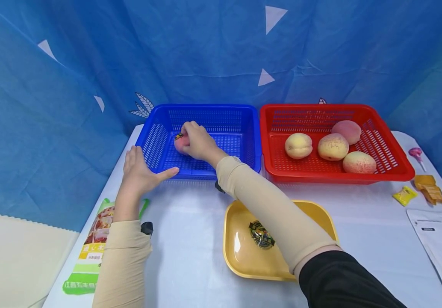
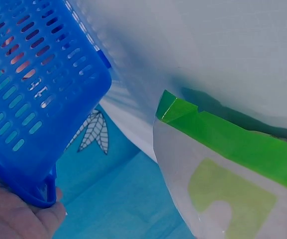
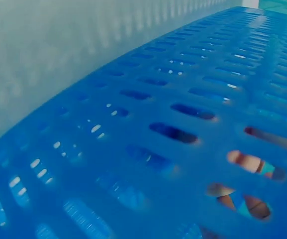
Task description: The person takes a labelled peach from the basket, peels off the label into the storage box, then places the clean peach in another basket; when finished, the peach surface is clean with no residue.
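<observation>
Peach (image 1: 179, 143) sits directly under the right hand (image 1: 197, 141), inside the blue basket (image 1: 244, 112) near its left wall. Right-hand fingers are curled over the fruit from above, gripping it; only its left edge and a small sticker show. Peach is round, so no long axis matters. Right forearm reaches diagonally forward-left across the yellow tray (image 1: 236, 252), wrist over the basket's front rim. Left hand (image 1: 138, 171) is flat and open, fingers straight, palm against the basket's outer front-left corner, thumb pointing toward the right arm. Right hand is the one on the peach; left only braces the basket. 4 more peaches (image 1: 332, 146) lie well to the right, in the red basket (image 1: 398, 171).
</observation>
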Tool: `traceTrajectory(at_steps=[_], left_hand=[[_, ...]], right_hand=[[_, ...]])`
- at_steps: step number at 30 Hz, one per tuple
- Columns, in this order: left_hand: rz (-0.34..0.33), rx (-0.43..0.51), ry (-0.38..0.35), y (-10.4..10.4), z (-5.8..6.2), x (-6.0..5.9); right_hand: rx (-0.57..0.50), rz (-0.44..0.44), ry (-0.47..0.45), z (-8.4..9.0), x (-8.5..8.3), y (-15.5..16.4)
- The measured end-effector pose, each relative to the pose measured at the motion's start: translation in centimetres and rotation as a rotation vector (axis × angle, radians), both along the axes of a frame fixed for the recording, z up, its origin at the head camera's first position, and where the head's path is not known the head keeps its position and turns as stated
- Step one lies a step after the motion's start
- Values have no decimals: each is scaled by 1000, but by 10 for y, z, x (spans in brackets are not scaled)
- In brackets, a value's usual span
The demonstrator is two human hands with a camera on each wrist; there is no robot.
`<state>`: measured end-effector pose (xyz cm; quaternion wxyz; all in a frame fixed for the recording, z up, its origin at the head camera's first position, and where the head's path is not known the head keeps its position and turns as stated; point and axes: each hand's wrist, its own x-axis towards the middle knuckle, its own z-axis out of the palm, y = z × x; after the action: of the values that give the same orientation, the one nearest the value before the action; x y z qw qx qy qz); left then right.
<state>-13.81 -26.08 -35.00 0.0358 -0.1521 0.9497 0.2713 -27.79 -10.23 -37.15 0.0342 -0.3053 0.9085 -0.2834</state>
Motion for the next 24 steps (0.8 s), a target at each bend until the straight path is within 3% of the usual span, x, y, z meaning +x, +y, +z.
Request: traceTrajectory(at_steps=[4,12,19,24], left_hand=[[8,-3,-6,0,1,0],[1,-2,-6,1,2,0],[-5,-3,-9,1,2,0],[1,-3,-9,1,1,0]], right_hand=[[17,-14,-19,-1,0,1],[-44,30,-132,-6,1,0],[32,129,-217,-7,4,2],[79,122,-214,-6,6,2]])
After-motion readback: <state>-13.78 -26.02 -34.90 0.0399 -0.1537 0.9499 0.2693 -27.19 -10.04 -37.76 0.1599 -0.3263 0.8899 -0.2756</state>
